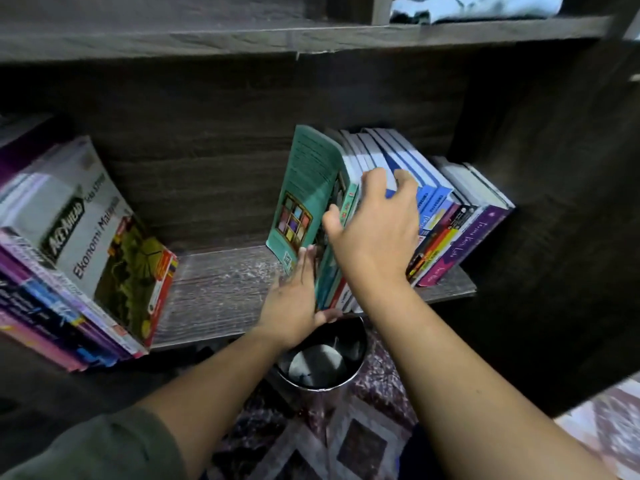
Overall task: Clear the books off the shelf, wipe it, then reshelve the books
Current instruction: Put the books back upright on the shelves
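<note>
Books (79, 258) on the left of the shelf lean in a slanted pile, spines toward me. On top is a grey-covered book (93, 230) reading "Ace Ahead" and "Ekonomi Malaysia". My olive sleeve (104, 445) shows at the near left corner. Right of the pile, the shelf board (221, 292) is bare wood with pale dusty streaks.

Left hand (294, 299): released, fingers straight and flat against the cover of the teal book (304, 195), with the thumb lying along the near bottom edge of the row. That teal book stands at the left end of the right-hand group, and its top tilts away to the left.

Below the shelf edge, between my forearms, sits a round dark bin (322, 365) with crumpled stuff inside. It stands on a patterned rug (363, 441).

Right hand (374, 230): grasping, fingers hooked over the top edges of the blue-and-white books (401, 157), with the thumb spread left toward the teal book's spine. These books lean right, packed tight together.

Further right are a few spines in red, yellow and black, blurry, and I can't read them. Last in the row is a purple book (464, 244), leaning the same way near the cabinet's dark side wall. On the upper shelf at far right lies a pale bundled cloth (474, 6).
</note>
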The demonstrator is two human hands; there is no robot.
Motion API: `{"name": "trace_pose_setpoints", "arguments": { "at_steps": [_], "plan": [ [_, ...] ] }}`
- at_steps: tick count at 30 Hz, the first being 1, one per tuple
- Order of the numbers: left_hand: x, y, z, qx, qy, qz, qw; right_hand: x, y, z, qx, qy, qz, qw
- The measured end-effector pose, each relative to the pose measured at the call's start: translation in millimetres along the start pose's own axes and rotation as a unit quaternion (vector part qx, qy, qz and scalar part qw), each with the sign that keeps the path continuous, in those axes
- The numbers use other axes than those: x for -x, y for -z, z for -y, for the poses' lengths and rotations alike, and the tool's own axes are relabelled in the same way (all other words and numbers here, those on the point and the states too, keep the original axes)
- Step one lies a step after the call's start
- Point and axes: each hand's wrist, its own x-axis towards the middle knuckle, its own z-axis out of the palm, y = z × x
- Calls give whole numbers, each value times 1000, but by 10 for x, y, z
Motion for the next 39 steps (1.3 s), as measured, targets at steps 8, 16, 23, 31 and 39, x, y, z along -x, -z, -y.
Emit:
{"name": "trace_pose_setpoints", "arguments": {
  "at_steps": [8,16,23,31,39],
  "plan": [
    [180,327,-87,-225,42,-31,973,23,-154,96,164,26,-18,986],
    [734,1467,769,-201,188,-303,913,174,-208,551,-2,207,40,977],
    [1269,1966,1288,-219,120,-549,798,413,-434,1238,-154,345,137,916],
    [1393,2058,1603,-138,176,-461,859,708,-642,1848,-146,394,273,865],
    [1294,1943,1576,-113,177,-493,845,472,-605,1574,-20,343,158,926]
  ]
}}
